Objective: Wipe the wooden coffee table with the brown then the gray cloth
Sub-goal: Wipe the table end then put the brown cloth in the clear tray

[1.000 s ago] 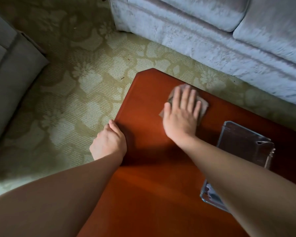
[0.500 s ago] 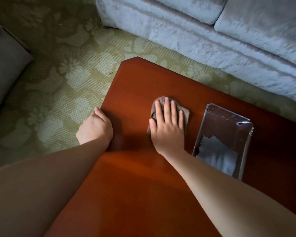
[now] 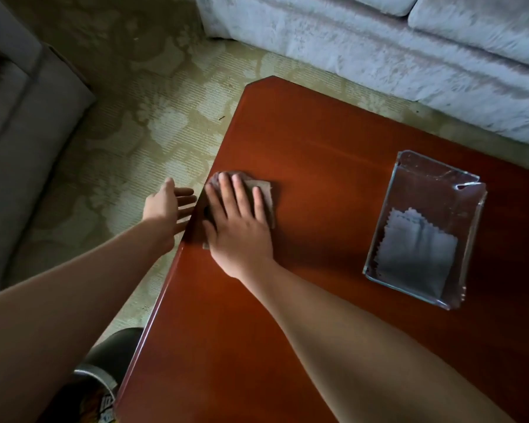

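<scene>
right hand [image 3: 239, 221] pressing flat on the brown cloth [image 3: 264, 193] near the coffee table [image 3: 318, 178] edge, left hand [image 3: 168, 206] open beside it, gray cloth [image 3: 416, 248] in a clear tray [image 3: 434, 166].

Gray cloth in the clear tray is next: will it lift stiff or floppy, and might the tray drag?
Likely floppy: the gray cloth lies thin and flat, with zigzag edges. Probably very light, so a pinch should lift it. The clear tray looks thin-walled on the glossy table; it may slide if bumped.
</scene>
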Action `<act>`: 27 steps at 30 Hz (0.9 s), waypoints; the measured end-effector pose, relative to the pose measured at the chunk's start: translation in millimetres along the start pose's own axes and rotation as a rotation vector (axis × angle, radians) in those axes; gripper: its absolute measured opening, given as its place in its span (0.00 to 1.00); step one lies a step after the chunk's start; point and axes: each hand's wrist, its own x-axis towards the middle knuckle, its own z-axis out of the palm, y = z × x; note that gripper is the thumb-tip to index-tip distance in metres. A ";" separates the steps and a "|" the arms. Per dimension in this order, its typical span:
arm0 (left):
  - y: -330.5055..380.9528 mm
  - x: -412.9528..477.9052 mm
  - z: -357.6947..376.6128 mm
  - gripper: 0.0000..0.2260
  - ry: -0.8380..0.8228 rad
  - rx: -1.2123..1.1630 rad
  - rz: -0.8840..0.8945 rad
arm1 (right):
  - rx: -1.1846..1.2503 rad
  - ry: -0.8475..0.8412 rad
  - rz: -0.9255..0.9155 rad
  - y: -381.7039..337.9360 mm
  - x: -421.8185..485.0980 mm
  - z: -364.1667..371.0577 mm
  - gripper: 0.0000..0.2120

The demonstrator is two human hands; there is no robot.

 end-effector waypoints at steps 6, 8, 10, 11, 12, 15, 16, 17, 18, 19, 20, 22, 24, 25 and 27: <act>-30.0 -25.0 30.6 0.26 0.188 0.538 0.181 | -0.027 0.001 0.062 49.9 -56.8 -0.6 0.30; -34.2 -34.5 41.7 0.28 0.261 0.673 0.227 | -0.051 -0.002 0.209 77.9 -77.6 -4.5 0.30; -38.2 -35.1 45.4 0.28 0.341 0.737 0.253 | -0.073 -0.023 0.296 99.5 -99.1 -8.4 0.30; -38.9 -33.9 46.0 0.28 0.369 0.749 0.263 | -0.081 -0.029 0.311 105.7 -109.4 -8.3 0.30; -39.9 -31.8 46.6 0.28 0.385 0.754 0.269 | -0.083 -0.031 0.319 108.8 -119.0 -8.0 0.30; -39.6 -31.5 44.9 0.28 0.367 0.768 0.283 | -0.058 -0.020 0.396 98.0 -136.0 -3.4 0.31; -38.1 -31.9 42.3 0.28 0.344 0.768 0.273 | -0.048 -0.009 0.433 88.7 -136.5 -1.1 0.31; -36.0 -31.5 38.5 0.28 0.311 0.765 0.264 | -0.035 -0.002 0.457 77.6 -134.6 1.0 0.32; -33.8 -30.0 34.1 0.29 0.268 0.763 0.253 | -0.020 -0.001 0.455 65.3 -131.0 2.9 0.32; -32.0 -28.5 28.5 0.31 0.221 0.757 0.249 | -0.002 -0.001 0.423 51.3 -126.6 4.3 0.32; -31.5 -27.6 22.4 0.32 0.175 0.750 0.245 | 0.017 -0.002 0.368 35.4 -122.3 6.1 0.32; -35.5 -30.0 10.4 0.35 0.110 0.720 0.217 | 0.050 -0.005 0.250 1.8 -113.0 10.9 0.32; -45.7 -36.7 0.2 0.38 0.069 0.660 0.154 | 0.067 -0.004 0.167 -27.0 -102.3 13.5 0.32; -51.5 -41.0 -3.6 0.39 0.050 0.624 0.111 | 0.061 -0.010 0.133 -36.7 -98.0 14.7 0.32; -64.0 -47.4 -11.4 0.40 0.029 0.589 0.020 | 0.033 -0.041 0.070 -44.0 -96.4 16.7 0.32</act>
